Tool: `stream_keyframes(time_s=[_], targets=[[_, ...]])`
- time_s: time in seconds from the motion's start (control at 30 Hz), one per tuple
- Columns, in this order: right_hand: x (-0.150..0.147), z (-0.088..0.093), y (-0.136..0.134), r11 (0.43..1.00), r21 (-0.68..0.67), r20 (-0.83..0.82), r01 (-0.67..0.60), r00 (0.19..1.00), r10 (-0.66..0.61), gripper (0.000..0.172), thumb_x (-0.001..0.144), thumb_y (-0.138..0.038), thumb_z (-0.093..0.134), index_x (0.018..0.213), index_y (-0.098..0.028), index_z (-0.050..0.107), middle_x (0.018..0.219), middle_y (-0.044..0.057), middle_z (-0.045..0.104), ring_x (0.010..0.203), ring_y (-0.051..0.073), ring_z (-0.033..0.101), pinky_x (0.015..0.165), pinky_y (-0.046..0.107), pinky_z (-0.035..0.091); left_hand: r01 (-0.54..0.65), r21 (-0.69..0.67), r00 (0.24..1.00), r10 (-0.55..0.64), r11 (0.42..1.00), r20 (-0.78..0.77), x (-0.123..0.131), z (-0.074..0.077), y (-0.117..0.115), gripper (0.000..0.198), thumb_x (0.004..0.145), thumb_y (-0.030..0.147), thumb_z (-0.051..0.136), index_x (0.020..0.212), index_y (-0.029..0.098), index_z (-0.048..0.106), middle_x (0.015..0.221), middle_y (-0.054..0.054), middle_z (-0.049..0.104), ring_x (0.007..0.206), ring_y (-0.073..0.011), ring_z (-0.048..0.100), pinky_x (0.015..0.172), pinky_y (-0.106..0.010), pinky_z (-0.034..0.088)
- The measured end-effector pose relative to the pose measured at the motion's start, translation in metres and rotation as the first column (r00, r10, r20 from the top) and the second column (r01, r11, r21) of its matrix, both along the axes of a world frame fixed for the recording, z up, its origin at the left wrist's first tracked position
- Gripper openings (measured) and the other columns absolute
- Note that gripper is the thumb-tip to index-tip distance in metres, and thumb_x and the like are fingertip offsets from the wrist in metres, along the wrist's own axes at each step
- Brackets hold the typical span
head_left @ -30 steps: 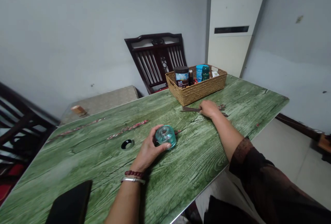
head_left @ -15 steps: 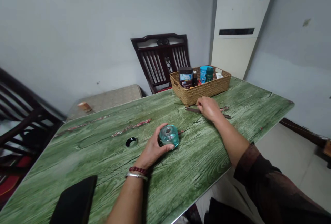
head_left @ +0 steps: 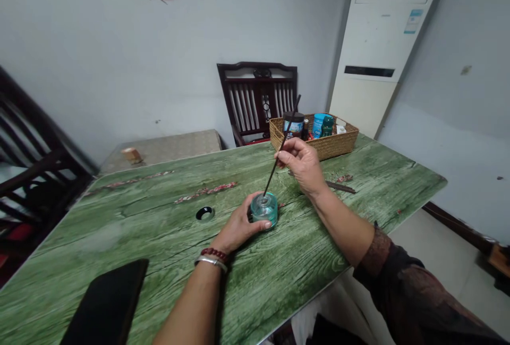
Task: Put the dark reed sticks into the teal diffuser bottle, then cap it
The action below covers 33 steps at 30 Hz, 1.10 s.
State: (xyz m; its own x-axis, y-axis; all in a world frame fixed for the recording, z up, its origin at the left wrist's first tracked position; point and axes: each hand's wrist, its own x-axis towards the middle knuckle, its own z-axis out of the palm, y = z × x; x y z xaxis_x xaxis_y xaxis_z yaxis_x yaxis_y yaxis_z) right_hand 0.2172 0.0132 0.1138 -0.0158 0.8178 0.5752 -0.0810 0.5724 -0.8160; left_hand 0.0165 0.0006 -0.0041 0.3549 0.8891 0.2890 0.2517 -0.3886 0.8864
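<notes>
My left hand is wrapped round a small teal glass bottle that stands upright on the table. Between thumb and fingertips, my right hand pinches a thin dark reed stick. The stick slants, its lower end at the bottle's mouth; whether it is inside the neck I cannot tell. More dark sticks lie on the table behind my right wrist, partly hidden by it. Left of the bottle rests a black ring-shaped cap.
The green wood-patterned table carries a wicker basket holding a dark jar and several packages. A black flat object lies at the near left. Behind stand a dark wooden chair and a white floor-standing unit.
My right hand has lifted one stick from the pile and brought it left to the bottle's mouth. My left hand stays on the bottle. The view has shifted slightly.
</notes>
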Motion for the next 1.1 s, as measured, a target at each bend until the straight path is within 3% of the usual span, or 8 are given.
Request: stream_keyframes(time_s=[0.47,0.57,0.63,0.7,0.8,0.87,0.93,1.1], targets=[[-0.036,-0.062,0.015,0.993,-0.116,0.182,0.007,0.983,0.014,0.016,0.072,-0.031,0.069,0.078,-0.019,0.062,0.069,-0.003,0.062,0.063,0.012,0.056,0.063,0.024,0.046,0.033,0.015,0.99,-0.031,0.999,-0.134,-0.001,0.001,0.002,0.081,0.067,0.048,0.082,0.134,0.017,0.05,0.129,-0.013,0.064,0.12,-0.0333,0.059,0.104,-0.045,0.044],[-0.023,-0.062,0.016,0.996,-0.079,0.25,0.051,0.968,-0.03,0.018,0.074,-0.033,0.07,0.083,-0.019,0.066,0.075,-0.002,0.067,0.067,0.012,0.059,0.066,0.024,0.047,0.031,-0.005,0.988,-0.032,0.999,-0.153,-0.002,0.001,0.003,0.081,0.068,0.05,0.08,0.134,0.016,0.048,0.13,-0.014,0.063,0.121,-0.0336,0.058,0.106,-0.046,0.043],[0.003,-0.058,0.021,0.987,-0.016,0.333,0.16,0.932,-0.145,0.016,0.078,-0.033,0.068,0.084,-0.019,0.067,0.076,-0.001,0.068,0.068,0.013,0.059,0.067,0.024,0.046,0.029,-0.022,0.987,-0.032,0.999,-0.159,-0.002,0.001,0.004,0.082,0.068,0.05,0.08,0.135,0.017,0.047,0.13,-0.014,0.063,0.121,-0.0336,0.058,0.107,-0.047,0.042],[0.038,-0.057,0.028,0.941,0.063,0.449,0.331,0.833,-0.323,0.012,0.082,-0.029,0.064,0.082,-0.018,0.069,0.075,-0.001,0.068,0.068,0.013,0.059,0.069,0.024,0.045,0.031,-0.028,0.987,-0.035,0.999,-0.156,-0.002,0.0,0.004,0.083,0.068,0.051,0.081,0.135,0.017,0.046,0.129,-0.014,0.063,0.121,-0.0336,0.059,0.108,-0.047,0.042],[0.092,-0.066,0.04,0.818,0.163,0.693,0.552,0.526,-0.493,0.015,0.089,-0.023,0.057,0.089,-0.018,0.071,0.09,0.003,0.072,0.084,0.016,0.063,0.081,0.026,0.044,0.037,-0.016,0.987,-0.039,0.999,-0.157,-0.003,-0.001,0.005,0.083,0.067,0.051,0.081,0.135,0.018,0.047,0.13,-0.013,0.064,0.121,-0.0336,0.059,0.108,-0.047,0.043],[0.116,-0.078,0.044,0.753,0.195,0.869,0.628,0.245,-0.43,0.024,0.094,-0.024,0.051,0.105,-0.018,0.072,0.105,0.008,0.072,0.098,0.019,0.063,0.087,0.027,0.043,0.036,-0.015,0.985,-0.038,0.999,-0.17,-0.003,-0.001,0.005,0.082,0.068,0.051,0.081,0.135,0.018,0.047,0.131,-0.013,0.064,0.122,-0.0335,0.059,0.107,-0.047,0.043],[0.127,-0.093,0.045,0.732,0.199,0.945,0.651,0.071,-0.321,0.03,0.097,-0.027,0.049,0.114,-0.017,0.07,0.113,0.013,0.07,0.106,0.022,0.062,0.09,0.03,0.042,0.031,-0.016,0.983,-0.033,0.999,-0.181,-0.003,-0.001,0.005,0.082,0.068,0.05,0.08,0.136,0.018,0.046,0.132,-0.013,0.063,0.123,-0.0333,0.058,0.107,-0.046,0.044],[0.122,-0.113,0.041,0.78,0.165,0.978,0.604,0.004,-0.21,0.034,0.097,-0.037,0.052,0.109,-0.013,0.072,0.115,0.019,0.067,0.113,0.028,0.058,0.093,0.035,0.04,0.008,-0.015,0.982,-0.011,1.0,-0.191,-0.003,0.0,0.006,0.082,0.067,0.05,0.08,0.135,0.018,0.047,0.129,-0.013,0.064,0.121,-0.0335,0.06,0.107,-0.047,0.044]])
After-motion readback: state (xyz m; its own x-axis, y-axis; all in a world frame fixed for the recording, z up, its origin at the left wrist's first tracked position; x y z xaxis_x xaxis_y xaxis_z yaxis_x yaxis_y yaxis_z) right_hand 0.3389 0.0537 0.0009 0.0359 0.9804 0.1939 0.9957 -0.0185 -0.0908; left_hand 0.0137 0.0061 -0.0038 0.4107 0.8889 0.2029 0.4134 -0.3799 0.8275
